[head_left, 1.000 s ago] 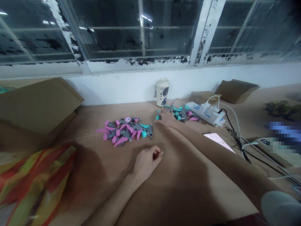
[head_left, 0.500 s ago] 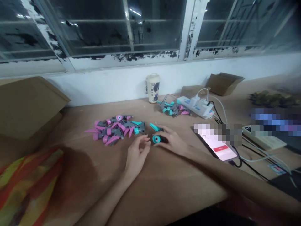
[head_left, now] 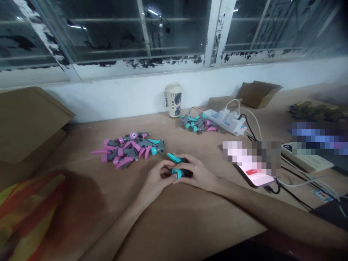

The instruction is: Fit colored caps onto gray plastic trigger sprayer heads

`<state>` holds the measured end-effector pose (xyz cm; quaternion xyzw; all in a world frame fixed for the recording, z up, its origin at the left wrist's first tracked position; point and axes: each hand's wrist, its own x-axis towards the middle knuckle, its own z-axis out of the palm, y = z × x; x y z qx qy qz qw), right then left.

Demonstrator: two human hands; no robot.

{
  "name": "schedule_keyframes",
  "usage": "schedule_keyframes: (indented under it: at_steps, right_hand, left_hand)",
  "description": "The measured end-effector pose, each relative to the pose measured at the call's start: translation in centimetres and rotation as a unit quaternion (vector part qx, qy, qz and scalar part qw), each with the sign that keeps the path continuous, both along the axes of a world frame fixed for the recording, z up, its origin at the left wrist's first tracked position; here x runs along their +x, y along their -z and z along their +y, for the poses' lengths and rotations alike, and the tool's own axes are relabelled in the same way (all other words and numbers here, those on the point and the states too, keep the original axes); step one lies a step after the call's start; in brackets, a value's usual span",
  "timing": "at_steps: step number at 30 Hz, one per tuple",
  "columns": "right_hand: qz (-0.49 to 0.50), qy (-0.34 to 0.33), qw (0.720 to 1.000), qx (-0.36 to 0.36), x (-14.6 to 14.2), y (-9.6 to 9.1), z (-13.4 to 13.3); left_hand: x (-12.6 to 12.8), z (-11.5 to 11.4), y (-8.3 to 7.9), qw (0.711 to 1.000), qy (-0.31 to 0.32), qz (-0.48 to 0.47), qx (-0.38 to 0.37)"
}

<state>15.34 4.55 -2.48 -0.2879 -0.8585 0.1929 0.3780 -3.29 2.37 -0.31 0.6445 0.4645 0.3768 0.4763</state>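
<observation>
A teal and dark trigger spray head [head_left: 177, 173] is held low over the table, its teal trigger sticking out to the upper left. My right hand [head_left: 201, 173] wraps round its dark body from the right. From the left, the thumb and fingers of my left hand [head_left: 156, 177] close on the teal ring collar. Fingers hide part of the body. Just beyond my left hand lies a pile of pink and grey trigger spray heads [head_left: 133, 148], with a teal one at its right end. Farther back is a smaller mixed teal and pink pile [head_left: 197, 124].
A paper coffee cup [head_left: 174, 100] stands by the wall, near a white power strip [head_left: 225, 122] with plugs and cables. To the right lie a lit phone [head_left: 258, 177] and a pale box [head_left: 307, 157]. Cardboard [head_left: 29, 123] and a red-yellow bag [head_left: 29, 210] occupy the left.
My left hand has moved in and closed on the teal collar, which has turned from facing me to sideways. The view has shifted slightly; the piles lie as before.
</observation>
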Motion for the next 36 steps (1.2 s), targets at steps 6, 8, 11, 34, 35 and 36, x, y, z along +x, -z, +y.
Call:
schedule_keyframes:
  at_steps: [6,8,11,34,35,36]
  right_hand:
    - [-0.001,-0.001,1.000,0.014,-0.2,-0.1,-0.4]
    - [-0.006,0.001,1.000,0.016,-0.2,-0.1,-0.4]
    - [-0.009,0.008,1.000,0.015,-0.3,-0.1,-0.4]
    - [-0.064,0.169,0.981,0.069,-0.5,-0.5,-1.4]
    - [-0.063,0.168,0.981,0.068,-0.5,-0.4,-1.4]
    - [-0.060,0.167,0.982,0.066,-0.5,-0.3,-1.3]
  left_hand:
    - [0.1,-0.1,-0.3,0.999,0.034,-0.012,-0.023]
    - [0.2,-0.1,-0.4,0.998,0.046,-0.015,-0.028]
    - [0.2,0.0,-0.5,0.998,0.055,-0.010,-0.037]
    - [1.8,-2.1,-0.4,0.921,-0.129,0.300,0.211]
    - [1.8,-2.3,-0.5,0.915,-0.136,0.312,0.217]
    - [1.8,-2.3,-0.5,0.909,-0.144,0.322,0.221]
